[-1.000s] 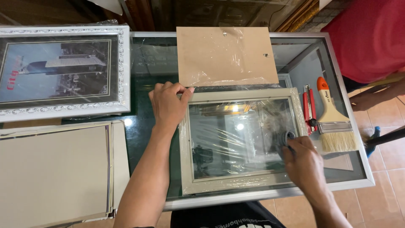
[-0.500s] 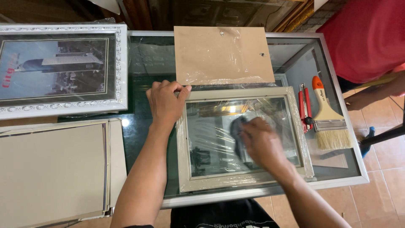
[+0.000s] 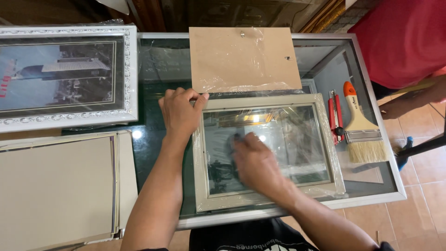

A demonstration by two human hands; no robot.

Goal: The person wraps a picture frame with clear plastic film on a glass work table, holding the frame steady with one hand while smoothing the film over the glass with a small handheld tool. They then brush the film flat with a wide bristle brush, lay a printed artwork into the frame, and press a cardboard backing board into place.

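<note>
Cream picture frame (image 3: pixel 267 153) lies flat on the glass-topped desk (image 3: pixel 158 148), near the front edge, wrapped in crinkly clear film. Left hand (image 3: pixel 181 114) sits on its far-left corner, fingers spread and pressing down, not gripping anything. Right hand (image 3: pixel 255 162) is on the glass pane, motion-blurred; there's something dark under it, maybe a cloth (image 3: pixel 232 146), but honestly can't tell if the fingers are clamped on it. Brown backing board (image 3: pixel 244 58) lies just beyond, paintbrush (image 3: pixel 360 128) and red cutter (image 3: pixel 333 116) to the right, white-framed photo (image 3: pixel 67 76) on the left, partly cut off.
</note>
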